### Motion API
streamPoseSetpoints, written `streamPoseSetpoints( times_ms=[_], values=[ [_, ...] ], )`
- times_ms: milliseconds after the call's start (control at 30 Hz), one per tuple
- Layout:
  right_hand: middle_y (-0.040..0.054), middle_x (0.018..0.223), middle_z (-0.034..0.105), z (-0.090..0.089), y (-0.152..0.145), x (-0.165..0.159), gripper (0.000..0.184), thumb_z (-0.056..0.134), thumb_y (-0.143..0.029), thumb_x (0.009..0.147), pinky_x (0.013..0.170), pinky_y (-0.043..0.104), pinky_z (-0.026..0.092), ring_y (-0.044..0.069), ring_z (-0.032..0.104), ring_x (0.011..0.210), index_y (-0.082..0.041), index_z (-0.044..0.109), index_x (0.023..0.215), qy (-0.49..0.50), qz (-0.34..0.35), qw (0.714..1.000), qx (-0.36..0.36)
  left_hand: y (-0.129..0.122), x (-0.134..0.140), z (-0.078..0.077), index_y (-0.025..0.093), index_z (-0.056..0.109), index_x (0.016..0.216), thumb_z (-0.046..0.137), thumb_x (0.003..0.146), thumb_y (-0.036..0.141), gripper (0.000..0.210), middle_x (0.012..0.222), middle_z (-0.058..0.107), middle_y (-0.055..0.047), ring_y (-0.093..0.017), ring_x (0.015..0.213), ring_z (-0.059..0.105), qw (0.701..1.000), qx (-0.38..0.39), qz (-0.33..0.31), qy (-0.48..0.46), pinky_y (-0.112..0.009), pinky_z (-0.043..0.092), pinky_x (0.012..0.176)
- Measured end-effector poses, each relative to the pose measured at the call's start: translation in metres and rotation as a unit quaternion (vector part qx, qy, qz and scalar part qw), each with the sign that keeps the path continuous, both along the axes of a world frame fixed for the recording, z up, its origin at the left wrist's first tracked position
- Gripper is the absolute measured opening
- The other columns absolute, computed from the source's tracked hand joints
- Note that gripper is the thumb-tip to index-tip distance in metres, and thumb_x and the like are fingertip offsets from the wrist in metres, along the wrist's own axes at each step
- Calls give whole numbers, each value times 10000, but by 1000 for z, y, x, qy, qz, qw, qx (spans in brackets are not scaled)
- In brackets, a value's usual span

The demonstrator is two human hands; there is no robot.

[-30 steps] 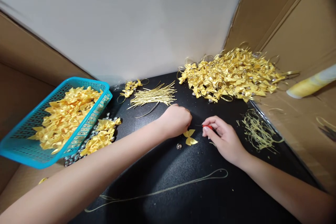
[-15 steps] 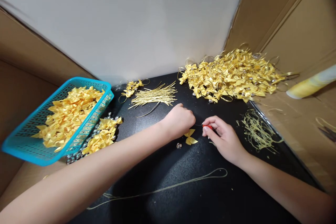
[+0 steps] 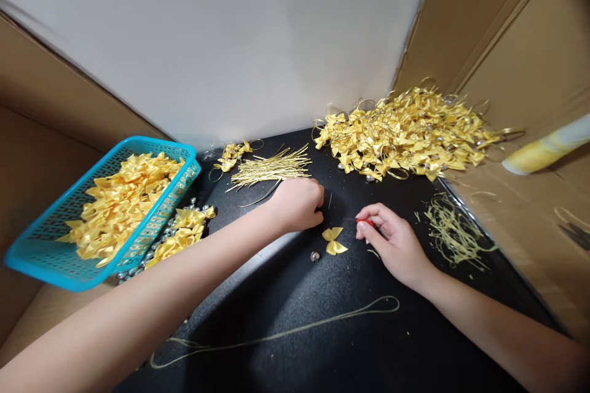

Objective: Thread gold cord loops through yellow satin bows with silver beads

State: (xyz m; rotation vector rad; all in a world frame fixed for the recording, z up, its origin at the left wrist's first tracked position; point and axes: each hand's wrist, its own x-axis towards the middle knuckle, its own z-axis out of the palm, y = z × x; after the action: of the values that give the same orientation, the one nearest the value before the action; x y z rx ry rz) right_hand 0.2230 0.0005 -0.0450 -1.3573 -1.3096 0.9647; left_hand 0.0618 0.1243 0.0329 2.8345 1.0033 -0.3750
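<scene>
My left hand (image 3: 298, 204) is closed over the table, its fingers curled and turned away from me, just in front of a bundle of gold cords (image 3: 271, 168). What it pinches, if anything, is hidden; a faint thin line shows beside its fingertips. Between thumb and fingers, my right hand (image 3: 393, 244) grips a small red-handled needle tool (image 3: 365, 221), its thin dark shaft pointing left. A single yellow ribbon bow (image 3: 334, 241) lies flat between the hands. Next to it sits a small silver bell (image 3: 314, 256). Nearer me, a long pale looped thread (image 3: 286, 328) stretches across the black tabletop.
A blue basket (image 3: 55, 267) of yellow bows stands left, with loose bows (image 3: 179, 236) and silver bells beside it. A large pile of belled bows (image 3: 410, 135) lies back right. Thread scraps (image 3: 454, 233), a yellow-white roll (image 3: 544, 147) and cardboard walls flank the right.
My left hand has moved left, away from the right hand and the bow, toward the gold cords. My right hand stays nearly still with the red-handled needle tool.
</scene>
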Motion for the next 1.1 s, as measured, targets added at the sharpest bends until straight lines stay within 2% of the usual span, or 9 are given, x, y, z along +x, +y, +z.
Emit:
streamPoseSetpoints(
  times_ms=[67,167,333,433,500,567,700,1000,1100],
  values=[
    [-4,686,611,0,0,0,84,538,-289,892,635,266,478,144,612,661,-205,547,900,2,2,1000,-2,1,1,-2,173,711,772,571,703,341,230,766,708,-72,-220,718,657,999,-9,44,21,-275,449,572],
    [-6,685,608,0,0,0,80,538,-283,893,636,264,476,140,609,658,-205,548,903,4,4,1000,-1,3,10,-5,153,717,732,475,777,470,401,702,693,-112,-253,694,666,996,-21,69,50,-304,469,570],
    [-7,692,611,-1,0,1,76,539,-281,896,638,258,473,138,607,669,-208,547,910,8,3,1000,-7,10,39,-4,117,737,792,492,781,436,403,804,717,-180,-319,809,685,992,-25,49,111,-363,517,644],
    [-9,691,609,-1,0,1,73,538,-279,896,639,256,473,136,606,668,-208,548,912,10,6,1000,-11,20,57,-1,148,679,552,528,779,313,318,650,709,-114,-261,739,681,971,-129,31,199,-353,519,728],
    [-9,689,608,0,0,1,74,538,-278,895,640,256,473,136,604,665,-207,549,911,11,5,1000,-12,29,65,-2,159,600,434,534,779,231,359,560,684,-74,-213,649,660,938,-227,60,254,-335,519,742],
    [-9,686,608,0,-1,1,76,539,-280,894,634,255,471,135,602,659,-205,549,908,12,3,1000,-10,37,70,-6,161,570,397,527,788,209,396,531,674,-58,-185,587,636,919,-275,76,273,-321,525,714],
    [-8,682,609,0,-1,0,83,541,-284,891,628,256,468,137,602,655,-204,550,907,13,2,1000,-7,48,67,-12,167,604,415,547,764,223,358,544,684,-41,-166,576,629,915,-304,67,256,-287,521,716],
    [-7,679,603,-2,2,0,89,541,-288,887,633,263,460,137,591,652,-201,550,903,20,4,1000,-3,41,47,-9,177,583,444,560,699,256,269,483,613,-11,-160,548,601,952,-261,53,152,-254,462,612],
    [-2,686,608,-3,2,1,105,540,-303,888,625,265,456,139,587,658,-199,546,908,30,-2,1000,-11,42,33,-13,171,626,529,518,731,266,247,506,613,-3,-143,536,591,963,-254,65,65,-237,435,580]
  ],
)
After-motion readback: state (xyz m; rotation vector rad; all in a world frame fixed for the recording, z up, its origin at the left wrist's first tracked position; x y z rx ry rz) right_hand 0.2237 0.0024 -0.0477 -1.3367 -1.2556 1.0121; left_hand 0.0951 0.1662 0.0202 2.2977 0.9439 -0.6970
